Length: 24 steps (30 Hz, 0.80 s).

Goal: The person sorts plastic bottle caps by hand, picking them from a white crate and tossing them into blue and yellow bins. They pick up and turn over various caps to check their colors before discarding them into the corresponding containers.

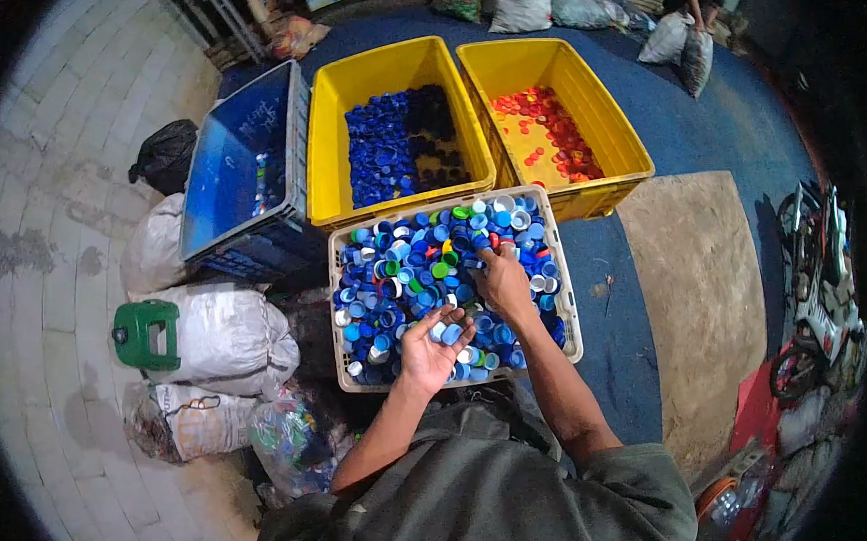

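Grip — left hand (429,348) cups blue caps (447,331); right hand (503,279) fingers down in crate (562,270).

we see the blue floor mat (616,354) bearing a pale crate (564,299), two yellow bins (328,149) and a blue crate (225,188); white sacks (225,335) lie on the brick paving (53,200).

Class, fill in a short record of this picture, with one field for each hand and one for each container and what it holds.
left hand: palm up, open, with a few pale blue caps resting on it
right hand: palm down on the mixed caps; grip hidden
white basket: mostly blue caps, some green, white and red
left yellow bin: dark blue caps
right yellow bin: red caps, thin layer
blue crate: tilted, few caps inside
beside: white sacks, green can
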Tool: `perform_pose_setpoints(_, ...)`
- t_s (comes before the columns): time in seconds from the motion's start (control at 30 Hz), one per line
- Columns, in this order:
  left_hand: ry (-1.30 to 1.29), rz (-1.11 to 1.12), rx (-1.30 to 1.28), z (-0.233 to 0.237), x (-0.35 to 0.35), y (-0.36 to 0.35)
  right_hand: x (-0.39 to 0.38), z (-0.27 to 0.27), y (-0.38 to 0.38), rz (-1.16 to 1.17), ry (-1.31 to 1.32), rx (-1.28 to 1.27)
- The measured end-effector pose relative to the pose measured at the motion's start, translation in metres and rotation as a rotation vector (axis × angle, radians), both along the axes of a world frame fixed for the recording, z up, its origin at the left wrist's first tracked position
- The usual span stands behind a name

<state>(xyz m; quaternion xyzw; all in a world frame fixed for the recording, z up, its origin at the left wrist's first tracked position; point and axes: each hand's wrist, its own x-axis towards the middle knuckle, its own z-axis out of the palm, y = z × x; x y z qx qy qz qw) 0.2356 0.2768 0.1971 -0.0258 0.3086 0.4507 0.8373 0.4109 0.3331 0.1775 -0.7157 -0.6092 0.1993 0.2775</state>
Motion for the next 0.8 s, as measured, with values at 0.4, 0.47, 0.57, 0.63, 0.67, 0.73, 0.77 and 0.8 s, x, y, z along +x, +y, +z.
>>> perform_pose_setpoints(0.4,0.068,0.095,0.126,0.010,-0.015,-0.025,0.022,-0.030,-0.008,-0.145,1.312,-0.170)
perform_pose_setpoints(0.47,0.121,0.100,0.150,0.016,-0.019,-0.024,0.016,-0.012,-0.016,-0.192,1.435,-0.207)
perform_pose_setpoints(0.57,0.156,0.141,0.181,0.028,-0.024,-0.024,0.007,0.005,-0.028,-0.179,1.557,-0.251)
perform_pose_setpoints(0.63,0.145,0.174,0.150,0.030,-0.032,-0.022,0.000,0.013,-0.035,-0.144,1.600,-0.279)
perform_pose_setpoints(0.67,0.161,0.177,0.140,0.029,-0.037,-0.021,-0.005,0.015,-0.036,-0.124,1.621,-0.290)
perform_pose_setpoints(0.73,0.189,0.184,0.126,0.024,-0.046,-0.016,-0.014,0.008,-0.040,-0.067,1.688,-0.331)
perform_pose_setpoints(0.77,0.153,0.192,0.114,0.023,-0.052,-0.013,-0.020,0.009,-0.043,-0.070,1.728,-0.329)
perform_pose_setpoints(0.8,0.162,0.190,0.107,0.019,-0.058,-0.009,-0.027,0.011,-0.045,-0.074,1.767,-0.326)
